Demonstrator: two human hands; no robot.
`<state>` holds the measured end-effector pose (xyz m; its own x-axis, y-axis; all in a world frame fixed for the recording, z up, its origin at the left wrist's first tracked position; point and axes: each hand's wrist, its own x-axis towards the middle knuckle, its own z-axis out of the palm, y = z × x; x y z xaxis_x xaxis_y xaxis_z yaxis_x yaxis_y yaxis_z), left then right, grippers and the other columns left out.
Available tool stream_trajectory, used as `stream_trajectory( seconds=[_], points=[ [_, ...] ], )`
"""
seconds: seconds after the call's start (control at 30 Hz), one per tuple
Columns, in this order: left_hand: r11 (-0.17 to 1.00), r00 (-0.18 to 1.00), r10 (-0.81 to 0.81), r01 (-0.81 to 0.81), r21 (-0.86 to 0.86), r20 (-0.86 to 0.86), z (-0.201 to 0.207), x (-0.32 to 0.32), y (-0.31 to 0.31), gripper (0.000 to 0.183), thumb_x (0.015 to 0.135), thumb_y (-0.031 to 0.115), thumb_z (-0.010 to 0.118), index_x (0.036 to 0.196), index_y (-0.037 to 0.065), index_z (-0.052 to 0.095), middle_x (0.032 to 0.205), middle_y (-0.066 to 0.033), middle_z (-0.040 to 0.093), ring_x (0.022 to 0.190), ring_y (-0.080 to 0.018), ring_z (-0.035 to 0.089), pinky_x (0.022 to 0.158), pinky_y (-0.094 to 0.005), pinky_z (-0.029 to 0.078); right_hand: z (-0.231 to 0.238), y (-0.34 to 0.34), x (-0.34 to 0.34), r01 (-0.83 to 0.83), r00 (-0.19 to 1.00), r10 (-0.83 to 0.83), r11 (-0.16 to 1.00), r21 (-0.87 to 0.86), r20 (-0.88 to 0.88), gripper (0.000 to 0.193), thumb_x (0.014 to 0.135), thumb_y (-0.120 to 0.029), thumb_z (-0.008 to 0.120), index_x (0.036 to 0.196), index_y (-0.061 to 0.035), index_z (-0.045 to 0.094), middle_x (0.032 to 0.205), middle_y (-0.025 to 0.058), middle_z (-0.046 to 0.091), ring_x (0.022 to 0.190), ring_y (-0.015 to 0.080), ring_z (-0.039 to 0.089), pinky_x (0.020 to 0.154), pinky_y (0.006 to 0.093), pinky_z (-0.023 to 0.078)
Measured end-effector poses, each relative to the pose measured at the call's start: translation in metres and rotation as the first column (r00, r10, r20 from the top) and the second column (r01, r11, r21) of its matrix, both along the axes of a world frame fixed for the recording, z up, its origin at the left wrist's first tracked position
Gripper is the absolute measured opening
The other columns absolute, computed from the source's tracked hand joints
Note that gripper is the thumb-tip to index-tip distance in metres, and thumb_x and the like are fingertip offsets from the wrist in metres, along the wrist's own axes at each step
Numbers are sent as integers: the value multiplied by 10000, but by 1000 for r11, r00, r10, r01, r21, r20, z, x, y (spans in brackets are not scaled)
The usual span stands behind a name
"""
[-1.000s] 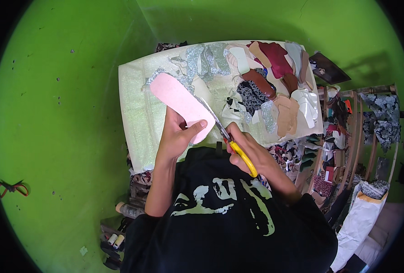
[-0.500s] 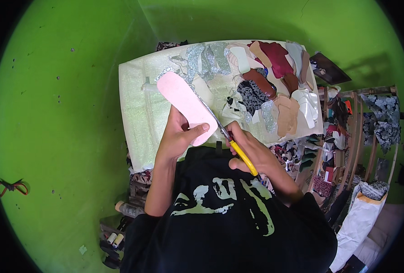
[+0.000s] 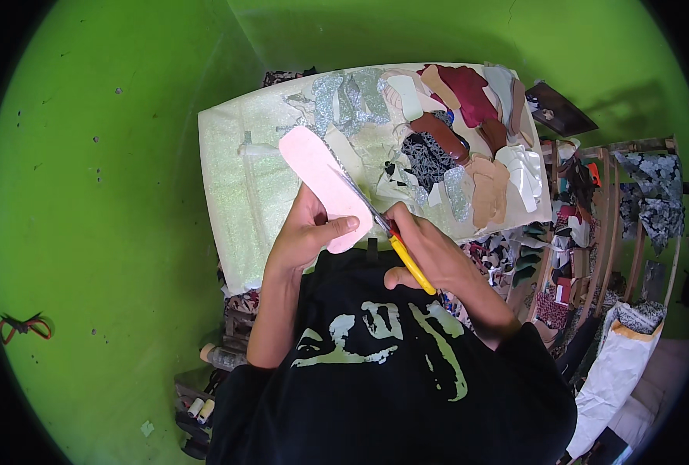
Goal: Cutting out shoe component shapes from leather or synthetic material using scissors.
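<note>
My left hand pinches the near, rounded end of a pink insole, thumb on top and fingers beneath it. The insole slants away to the far left, above the table. My right hand grips scissors with yellow handles and a red part near the pivot. Their blades lie along the insole's right edge and point to the far left. A glittery silvery strip shows beside that edge; whether it is joined to the insole I cannot tell.
A pale, shiny-covered table carries many cut scraps. Among them are a brown sole-shaped piece, maroon material and tan pieces. At right stands a slatted wooden rack with scraps; a white sack is nearer.
The insole has shifted slightly right and a little nearer, along with my left hand. The scissors stay at its right edge with hardly any movement.
</note>
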<state>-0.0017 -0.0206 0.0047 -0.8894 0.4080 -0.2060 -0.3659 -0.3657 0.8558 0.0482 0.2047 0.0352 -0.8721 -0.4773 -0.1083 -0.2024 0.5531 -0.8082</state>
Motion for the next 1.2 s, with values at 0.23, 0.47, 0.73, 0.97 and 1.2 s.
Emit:
stream_trajectory(
  seconds=[0.23, 0.47, 0.73, 0.97, 1.2],
  points=[
    [996, 998, -53, 50, 67, 38, 1, 2, 0, 868, 774, -34, 741, 1488, 11, 250, 1328, -114, 536, 1224, -208, 528, 1016, -354, 431, -3, -2, 3, 43, 997, -47, 997, 69, 59, 901, 687, -680, 748, 1132, 10, 376, 816, 231, 543, 751, 477, 571, 675, 462, 460],
    [991, 992, -121, 120, 55, 27, -2, 7, 5, 854, 777, -40, 733, 1475, 1, 244, 1267, -106, 535, 1182, -197, 537, 1006, -342, 433, 2, -6, -5, 49, 996, -49, 999, 4, -76, 847, 669, -552, 834, 1116, 7, 382, 784, 223, 555, 726, 475, 579, 660, 453, 472],
    [986, 990, -120, 110, 126, 76, -2, 8, 6, 844, 768, -17, 742, 1473, 2, 278, 1261, -104, 561, 1142, -194, 565, 970, -328, 448, -7, -7, 0, 107, 994, -106, 993, 40, -31, 864, 677, -628, 790, 1093, 21, 398, 852, 253, 578, 785, 481, 607, 671, 462, 491],
    [963, 975, -198, 175, 205, 100, 2, 13, 8, 872, 752, -32, 738, 1485, 7, 267, 1254, -111, 569, 1140, -209, 570, 966, -333, 451, -14, -7, -5, 108, 957, -103, 994, 3, -269, 850, 666, -609, 808, 1041, 36, 400, 769, 254, 583, 697, 486, 624, 577, 459, 511],
    [929, 949, -286, 241, 280, 131, -6, 14, 5, 788, 766, -43, 718, 1443, 5, 317, 1213, -104, 593, 1109, -193, 591, 966, -343, 456, -19, -9, -4, 142, 956, -125, 989, 46, -264, 853, 645, -580, 832, 1054, 31, 400, 815, 258, 585, 721, 479, 629, 591, 466, 516]
  ],
)
